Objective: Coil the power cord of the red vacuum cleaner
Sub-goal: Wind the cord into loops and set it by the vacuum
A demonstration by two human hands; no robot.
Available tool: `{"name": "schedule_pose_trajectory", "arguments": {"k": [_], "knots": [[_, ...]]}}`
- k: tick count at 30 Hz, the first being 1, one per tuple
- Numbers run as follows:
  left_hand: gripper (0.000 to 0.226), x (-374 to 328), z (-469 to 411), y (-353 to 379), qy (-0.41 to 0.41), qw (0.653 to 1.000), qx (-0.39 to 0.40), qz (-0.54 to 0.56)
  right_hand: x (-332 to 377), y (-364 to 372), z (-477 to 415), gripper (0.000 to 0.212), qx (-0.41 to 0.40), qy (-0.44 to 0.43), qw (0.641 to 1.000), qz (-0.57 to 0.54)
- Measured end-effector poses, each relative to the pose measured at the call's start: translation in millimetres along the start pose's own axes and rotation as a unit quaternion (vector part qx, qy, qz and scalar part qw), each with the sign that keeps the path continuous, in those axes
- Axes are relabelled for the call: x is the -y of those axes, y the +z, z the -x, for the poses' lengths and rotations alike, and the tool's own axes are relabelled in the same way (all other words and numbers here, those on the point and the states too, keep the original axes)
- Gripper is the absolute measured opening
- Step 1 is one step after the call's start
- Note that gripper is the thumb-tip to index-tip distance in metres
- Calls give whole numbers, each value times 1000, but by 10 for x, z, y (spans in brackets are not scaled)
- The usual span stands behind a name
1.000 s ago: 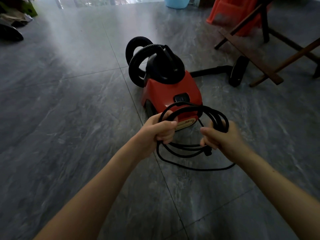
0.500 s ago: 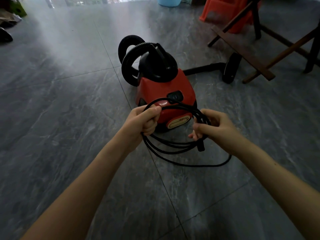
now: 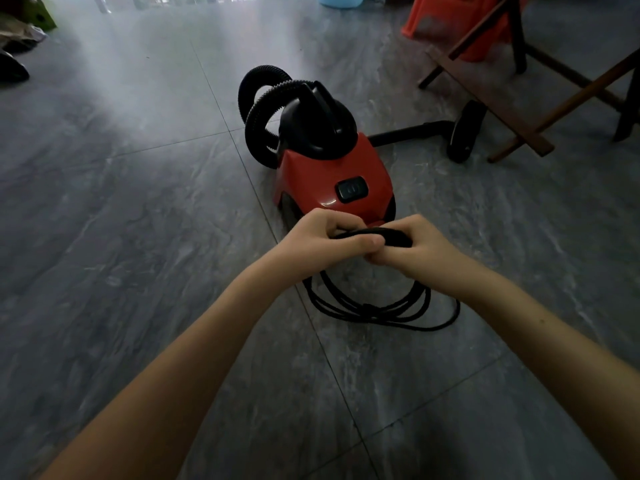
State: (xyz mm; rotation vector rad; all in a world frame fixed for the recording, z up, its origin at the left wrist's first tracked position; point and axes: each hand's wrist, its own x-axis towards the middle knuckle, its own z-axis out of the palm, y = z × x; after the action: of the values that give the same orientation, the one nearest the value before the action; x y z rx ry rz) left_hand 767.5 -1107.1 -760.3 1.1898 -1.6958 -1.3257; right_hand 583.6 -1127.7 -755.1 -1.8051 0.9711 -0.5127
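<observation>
The red vacuum cleaner [image 3: 329, 174] stands on the grey tiled floor, with a black top and a ribbed black hose [image 3: 258, 112] looped at its far left. Its black power cord [image 3: 367, 311] hangs in several loops just in front of it, the bottoms of the loops near the floor. My left hand [image 3: 323, 239] and my right hand [image 3: 414, 249] touch each other at the top of the bundle, both closed around the gathered cord. The plug is hidden.
The vacuum's black tube and floor nozzle [image 3: 464, 131] lie to the right. Wooden chair legs [image 3: 502, 98] and an orange plastic stool [image 3: 460, 22] stand at the back right. A blue tub [image 3: 341, 0] is at the top edge, dark shoes [image 3: 12, 69] at the far left.
My hands have come together from the two sides of the coil to its top. The wide loop has collapsed into a hanging bundle, and the plug is no longer visible.
</observation>
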Motion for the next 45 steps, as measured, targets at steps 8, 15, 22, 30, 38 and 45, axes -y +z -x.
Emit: {"name": "schedule_pose_trajectory", "arguments": {"k": [8,15,22,30,38,45], "knots": [[10,272,80,-72,8,995,-31,92,-85,63,41,54,-219,-22,958,-185],[28,308,94,-77,24,974,2,224,-241,299,97,48,-243,-8,922,-301],[22,320,200,-120,3,990,8,138,-466,190,123,28,-126,-17,986,-105],[14,142,182,-181,42,996,12,-75,-224,-13,164,8,-4,-67,997,30],[17,119,158,-19,56,976,32,-206,-138,180,68,20,30,-43,995,86],[18,246,220,-166,35,987,48,-151,-130,168,112,26,-60,-65,996,24]]}}
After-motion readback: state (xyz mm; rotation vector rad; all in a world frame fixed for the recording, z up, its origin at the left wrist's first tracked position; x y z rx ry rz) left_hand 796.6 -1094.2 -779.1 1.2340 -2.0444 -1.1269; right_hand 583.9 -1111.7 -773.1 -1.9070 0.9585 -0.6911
